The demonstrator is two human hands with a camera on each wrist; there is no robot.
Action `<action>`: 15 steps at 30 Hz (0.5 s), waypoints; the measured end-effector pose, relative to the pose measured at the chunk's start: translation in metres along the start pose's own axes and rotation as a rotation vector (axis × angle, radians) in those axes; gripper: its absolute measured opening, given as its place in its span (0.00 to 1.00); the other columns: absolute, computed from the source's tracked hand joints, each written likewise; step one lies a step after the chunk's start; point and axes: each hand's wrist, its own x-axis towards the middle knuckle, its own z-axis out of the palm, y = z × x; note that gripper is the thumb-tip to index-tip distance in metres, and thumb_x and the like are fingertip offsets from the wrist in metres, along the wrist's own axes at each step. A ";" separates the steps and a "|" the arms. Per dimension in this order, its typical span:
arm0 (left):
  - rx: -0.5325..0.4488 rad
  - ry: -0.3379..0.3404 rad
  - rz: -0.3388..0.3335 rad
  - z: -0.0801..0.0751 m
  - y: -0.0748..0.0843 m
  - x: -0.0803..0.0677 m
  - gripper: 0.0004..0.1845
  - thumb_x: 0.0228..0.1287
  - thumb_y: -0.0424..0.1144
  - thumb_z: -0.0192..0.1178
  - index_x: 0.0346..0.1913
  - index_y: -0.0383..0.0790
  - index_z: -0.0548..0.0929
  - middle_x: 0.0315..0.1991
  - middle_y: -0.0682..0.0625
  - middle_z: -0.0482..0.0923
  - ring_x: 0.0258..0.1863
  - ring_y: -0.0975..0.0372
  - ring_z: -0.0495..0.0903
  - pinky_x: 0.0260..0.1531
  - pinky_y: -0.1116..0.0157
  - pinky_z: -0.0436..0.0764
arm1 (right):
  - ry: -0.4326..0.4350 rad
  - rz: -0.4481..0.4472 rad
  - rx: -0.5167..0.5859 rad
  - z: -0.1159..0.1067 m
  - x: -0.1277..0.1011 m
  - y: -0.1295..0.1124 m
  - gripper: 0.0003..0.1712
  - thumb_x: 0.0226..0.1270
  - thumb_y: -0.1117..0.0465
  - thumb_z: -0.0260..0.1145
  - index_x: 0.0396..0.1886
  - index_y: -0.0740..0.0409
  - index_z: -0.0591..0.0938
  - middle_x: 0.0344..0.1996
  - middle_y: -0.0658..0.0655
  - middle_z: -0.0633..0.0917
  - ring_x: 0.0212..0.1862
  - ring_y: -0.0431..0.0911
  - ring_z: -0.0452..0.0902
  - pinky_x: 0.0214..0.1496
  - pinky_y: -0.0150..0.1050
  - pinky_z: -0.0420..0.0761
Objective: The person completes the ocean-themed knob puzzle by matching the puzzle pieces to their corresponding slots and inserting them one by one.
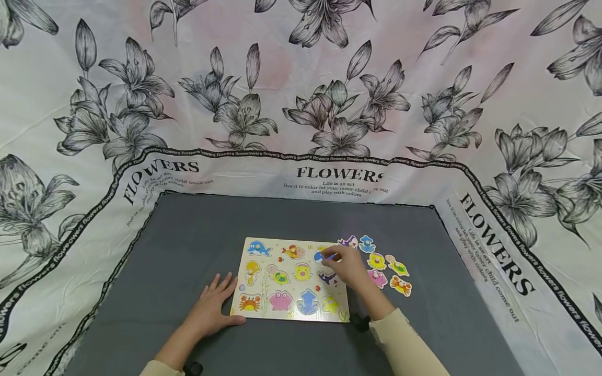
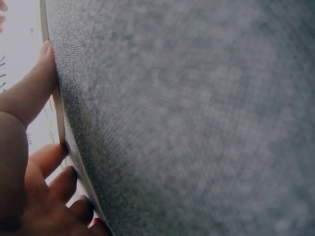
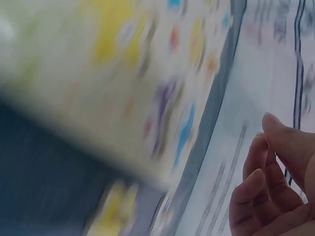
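The pale wooden animal puzzle board (image 1: 291, 279) lies mid-surface (image 1: 188, 250), most recesses filled. The left hand (image 1: 212, 308) rests flat at its 9 o'clock edge; the right hand (image 1: 345, 263) pinches a blue-and-orange piece (image 1: 322, 256) at 2 o'clock.

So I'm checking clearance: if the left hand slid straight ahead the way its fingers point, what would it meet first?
Probably nothing soon: the left hand points up along the puzzle board's left edge, over bare grey mat.
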 end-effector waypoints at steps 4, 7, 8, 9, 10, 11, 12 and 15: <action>-0.009 -0.009 -0.004 0.002 -0.001 -0.001 0.62 0.41 0.65 0.77 0.78 0.41 0.62 0.80 0.39 0.54 0.80 0.38 0.42 0.74 0.34 0.48 | 0.089 0.093 -0.057 -0.031 -0.006 0.033 0.13 0.62 0.62 0.75 0.46 0.59 0.89 0.41 0.57 0.90 0.39 0.50 0.86 0.37 0.41 0.85; -0.016 -0.013 -0.010 0.002 -0.001 -0.002 0.62 0.41 0.65 0.77 0.78 0.41 0.62 0.80 0.39 0.54 0.80 0.38 0.43 0.73 0.33 0.48 | 0.153 0.129 -0.096 -0.052 -0.012 0.058 0.14 0.63 0.62 0.74 0.48 0.61 0.89 0.40 0.60 0.90 0.40 0.53 0.87 0.37 0.43 0.85; -0.018 -0.013 -0.012 0.002 -0.001 -0.003 0.62 0.41 0.65 0.77 0.78 0.41 0.62 0.80 0.39 0.54 0.80 0.38 0.43 0.73 0.33 0.47 | 0.169 0.145 -0.109 -0.058 -0.014 0.065 0.15 0.64 0.62 0.74 0.49 0.61 0.88 0.40 0.60 0.90 0.40 0.53 0.86 0.37 0.44 0.85; -0.017 -0.012 -0.013 0.002 -0.001 -0.003 0.62 0.41 0.65 0.77 0.78 0.41 0.62 0.80 0.39 0.54 0.80 0.38 0.43 0.73 0.33 0.47 | 0.179 0.162 -0.116 -0.064 -0.016 0.073 0.15 0.65 0.62 0.73 0.50 0.61 0.88 0.40 0.61 0.90 0.40 0.54 0.86 0.36 0.44 0.85; -0.018 -0.011 -0.014 0.002 -0.001 -0.004 0.62 0.41 0.65 0.77 0.78 0.41 0.62 0.80 0.39 0.54 0.80 0.38 0.43 0.74 0.34 0.47 | 0.189 0.177 -0.133 -0.069 -0.019 0.080 0.15 0.66 0.62 0.73 0.51 0.62 0.88 0.41 0.61 0.89 0.41 0.54 0.86 0.36 0.44 0.85; -0.018 -0.010 -0.015 0.001 -0.001 -0.004 0.61 0.42 0.65 0.77 0.78 0.41 0.62 0.80 0.39 0.54 0.80 0.38 0.43 0.74 0.34 0.47 | 0.194 0.193 -0.146 -0.074 -0.021 0.086 0.16 0.67 0.61 0.72 0.51 0.62 0.87 0.41 0.62 0.89 0.41 0.55 0.86 0.35 0.44 0.84; -0.017 -0.009 -0.015 0.001 -0.001 -0.004 0.61 0.42 0.65 0.77 0.78 0.42 0.62 0.80 0.40 0.54 0.80 0.38 0.43 0.74 0.34 0.47 | 0.200 0.215 -0.158 -0.077 -0.023 0.093 0.15 0.68 0.61 0.71 0.52 0.63 0.87 0.41 0.62 0.89 0.41 0.55 0.85 0.34 0.44 0.84; -0.013 -0.005 -0.014 0.000 0.000 -0.004 0.61 0.42 0.65 0.77 0.78 0.42 0.62 0.80 0.40 0.54 0.80 0.38 0.43 0.74 0.34 0.48 | 0.207 0.276 -0.196 -0.086 -0.028 0.110 0.16 0.68 0.59 0.70 0.51 0.64 0.87 0.42 0.65 0.89 0.42 0.57 0.85 0.37 0.49 0.84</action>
